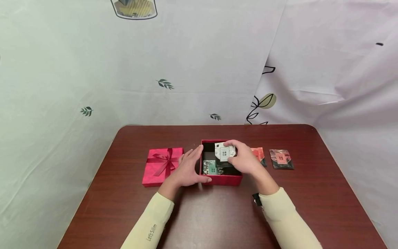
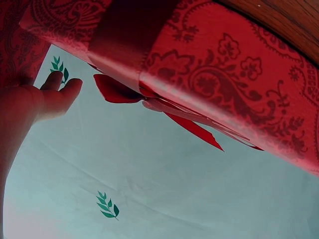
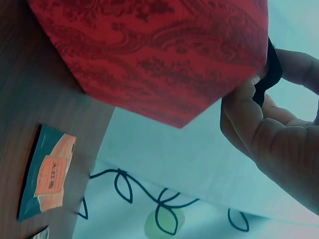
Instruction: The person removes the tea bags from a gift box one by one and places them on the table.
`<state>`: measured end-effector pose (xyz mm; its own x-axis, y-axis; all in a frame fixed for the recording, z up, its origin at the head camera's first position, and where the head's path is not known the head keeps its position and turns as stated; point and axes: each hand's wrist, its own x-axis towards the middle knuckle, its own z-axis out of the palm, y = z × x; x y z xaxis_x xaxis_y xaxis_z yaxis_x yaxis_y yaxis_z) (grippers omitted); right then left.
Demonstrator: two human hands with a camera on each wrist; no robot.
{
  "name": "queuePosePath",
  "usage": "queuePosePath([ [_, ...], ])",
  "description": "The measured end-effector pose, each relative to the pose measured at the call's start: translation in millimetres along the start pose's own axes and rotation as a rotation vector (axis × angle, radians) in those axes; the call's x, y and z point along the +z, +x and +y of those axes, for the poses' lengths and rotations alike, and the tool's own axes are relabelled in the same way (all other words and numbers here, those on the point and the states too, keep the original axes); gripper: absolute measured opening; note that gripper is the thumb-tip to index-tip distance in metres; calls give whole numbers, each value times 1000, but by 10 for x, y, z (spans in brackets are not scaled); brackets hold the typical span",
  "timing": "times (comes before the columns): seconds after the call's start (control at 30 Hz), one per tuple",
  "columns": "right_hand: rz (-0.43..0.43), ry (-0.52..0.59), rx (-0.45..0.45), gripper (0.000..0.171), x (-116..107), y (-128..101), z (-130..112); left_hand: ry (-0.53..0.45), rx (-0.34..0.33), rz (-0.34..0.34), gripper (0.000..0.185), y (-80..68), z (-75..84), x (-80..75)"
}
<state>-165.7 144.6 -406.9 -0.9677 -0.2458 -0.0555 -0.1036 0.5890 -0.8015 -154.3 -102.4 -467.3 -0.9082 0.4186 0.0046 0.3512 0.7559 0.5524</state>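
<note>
An open red box (image 1: 221, 179) stands mid-table with a green packet (image 1: 210, 167) lying inside. My right hand (image 1: 240, 157) pinches a white packet (image 1: 225, 151) and holds it over the box's dark interior. My left hand (image 1: 190, 168) rests against the box's left wall, fingers straight, thumb along the front corner. In the left wrist view its fingers (image 2: 57, 92) lie by the red patterned lid (image 2: 224, 74). The right wrist view shows the box's patterned wall (image 3: 159, 55) and curled fingers (image 3: 249, 114).
The red lid with a ribbon bow (image 1: 162, 165) lies left of the box. Two red-and-dark packets (image 1: 258, 154) (image 1: 281, 159) lie on the brown table (image 1: 199, 214) to the right. Printed cloth hangs behind and on both sides.
</note>
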Motion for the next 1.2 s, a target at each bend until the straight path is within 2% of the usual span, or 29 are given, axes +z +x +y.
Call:
queuePosePath([
  [0.23, 7, 67, 32, 46, -87, -29, 76, 8, -3, -3, 122, -1, -11, 2],
  [0.43, 17, 142, 19, 46, -161, -60, 143, 4, 0, -4, 122, 0, -14, 5],
  [1.2, 50, 219, 53, 46, -445, -174, 505, -17, -17, -10, 122, -21, 4, -3],
])
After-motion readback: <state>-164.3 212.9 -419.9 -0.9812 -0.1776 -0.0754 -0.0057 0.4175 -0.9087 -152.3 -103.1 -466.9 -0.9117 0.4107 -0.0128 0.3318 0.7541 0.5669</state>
